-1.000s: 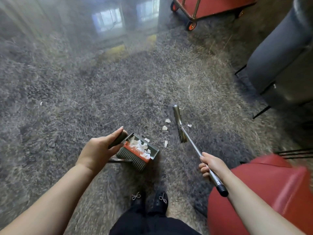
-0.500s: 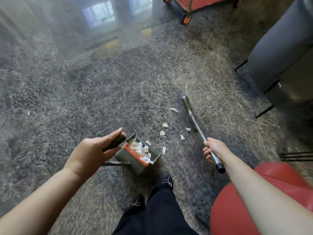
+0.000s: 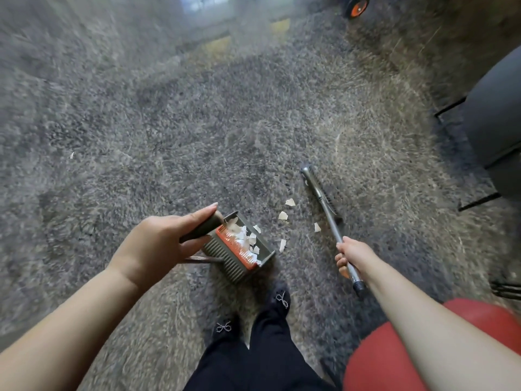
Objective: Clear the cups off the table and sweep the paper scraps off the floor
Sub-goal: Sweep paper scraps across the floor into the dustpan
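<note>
L hand has its fingers curled round the dark handle of a grey dustpan w/ orange comb edge, thumb laid straight along the top; the pan sits on the shaggy grey carpet just ahead of the person's black shoes and holds a heap of white paper scraps. R hand grips the metal broom handle near its black end cap, fingers wrapped tight, brush head down on the carpet farther out to the right. Four loose scraps lie on the carpet btwn pan and broom; red seat near right, grey chair far right.
</note>
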Demonstrator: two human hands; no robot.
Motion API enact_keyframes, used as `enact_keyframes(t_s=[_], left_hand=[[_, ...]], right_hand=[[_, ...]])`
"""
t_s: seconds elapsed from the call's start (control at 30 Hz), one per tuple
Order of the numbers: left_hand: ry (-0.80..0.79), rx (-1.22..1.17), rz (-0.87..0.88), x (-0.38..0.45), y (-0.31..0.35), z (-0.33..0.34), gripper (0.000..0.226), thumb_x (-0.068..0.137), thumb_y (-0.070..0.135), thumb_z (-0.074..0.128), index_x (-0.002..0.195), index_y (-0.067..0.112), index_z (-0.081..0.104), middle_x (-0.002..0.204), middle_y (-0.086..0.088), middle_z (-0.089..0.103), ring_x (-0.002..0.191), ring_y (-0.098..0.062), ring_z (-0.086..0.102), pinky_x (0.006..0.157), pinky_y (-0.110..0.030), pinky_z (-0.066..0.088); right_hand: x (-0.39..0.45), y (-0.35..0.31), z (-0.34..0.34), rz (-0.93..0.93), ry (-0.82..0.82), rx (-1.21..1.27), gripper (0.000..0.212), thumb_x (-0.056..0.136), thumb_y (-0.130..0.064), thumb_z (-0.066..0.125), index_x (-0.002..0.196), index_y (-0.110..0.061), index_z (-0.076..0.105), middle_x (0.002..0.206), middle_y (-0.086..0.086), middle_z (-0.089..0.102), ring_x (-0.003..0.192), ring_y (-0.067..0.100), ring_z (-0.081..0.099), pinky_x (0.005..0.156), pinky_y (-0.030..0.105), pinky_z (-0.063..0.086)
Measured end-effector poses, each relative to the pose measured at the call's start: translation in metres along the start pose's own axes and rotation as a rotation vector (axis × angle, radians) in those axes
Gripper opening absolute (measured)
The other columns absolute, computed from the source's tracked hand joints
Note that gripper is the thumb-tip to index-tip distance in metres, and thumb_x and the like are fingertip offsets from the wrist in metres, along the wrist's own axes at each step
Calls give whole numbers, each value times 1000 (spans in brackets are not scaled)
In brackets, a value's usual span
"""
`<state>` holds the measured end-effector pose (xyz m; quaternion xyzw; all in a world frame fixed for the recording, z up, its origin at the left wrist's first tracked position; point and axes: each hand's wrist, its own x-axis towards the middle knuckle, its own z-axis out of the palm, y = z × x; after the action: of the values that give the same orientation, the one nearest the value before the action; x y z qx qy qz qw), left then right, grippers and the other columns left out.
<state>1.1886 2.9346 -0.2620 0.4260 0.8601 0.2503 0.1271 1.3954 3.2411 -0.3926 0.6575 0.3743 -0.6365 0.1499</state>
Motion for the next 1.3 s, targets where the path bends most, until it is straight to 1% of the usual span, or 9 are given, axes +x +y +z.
enact_keyframes(t_s=[0.23,0.33,0.43,0.6,0.8,0.93,1.07,1.17,1.3], left_hand=[[19,-16,-22,9,11,4,66,72,56,59,134,47,37,79,3,73,62,-11,64,62,-26,46],[14,-33,-15,4,7,5,69,74,45,74,133,48,38,75,-1,72,61,-16,65,63,-27,45],[10,-30,-1,-10,-1,5,69,73,29,84,130,45,49,75,-2,72,61,-17,65,64,-26,45],[15,-31,18,-37,-17,3,83,69,26,86,134,46,38,74,0,71,59,-7,59,62,-20,44],[-54,-61,4,-47,-28,-8,85,75,40,79,134,59,21,87,1,74,75,-15,69,70,-31,52],[-97,-92,19,-51,-47,-25,69,75,63,66,131,66,24,95,5,74,81,-13,70,75,-34,55],[-98,-54,27,-57,-65,-34,78,77,40,75,132,64,26,89,10,73,74,-5,67,72,-22,51],[-73,-52,43,-62,-74,-36,75,78,47,74,135,57,28,93,8,74,78,-8,70,73,-28,52],[-47,-31,38,-71,-81,-36,71,77,50,67,136,55,29,95,10,74,78,-9,70,68,-30,53]], right_hand=[[-31,36,34,30,-56,48,41,101,-7,33,140,-19,36,59,2,32,26,4,31,32,11,28],[-46,54,56,55,-89,49,41,100,-6,33,141,-15,34,57,2,33,27,5,31,33,12,28],[-61,74,75,72,-128,46,48,100,-6,33,145,-23,31,47,-1,35,28,5,31,33,12,28],[-81,93,84,76,-168,44,47,101,-7,35,143,-28,35,52,0,33,29,4,30,31,11,25],[-99,97,80,50,-145,144,47,102,-11,37,145,-29,35,43,-2,35,27,3,29,30,10,22],[-105,97,86,-20,-103,103,46,101,-8,36,146,-15,30,48,0,34,28,3,28,32,9,21],[-83,93,101,14,-69,82,39,101,-8,35,137,-21,40,58,2,33,27,4,30,30,11,26],[-72,85,120,64,-113,83,25,101,-10,34,116,-27,43,58,0,33,27,4,31,30,11,27],[-68,86,144,60,-141,-73,46,101,-10,33,142,-31,33,57,1,36,29,4,33,31,12,29]])
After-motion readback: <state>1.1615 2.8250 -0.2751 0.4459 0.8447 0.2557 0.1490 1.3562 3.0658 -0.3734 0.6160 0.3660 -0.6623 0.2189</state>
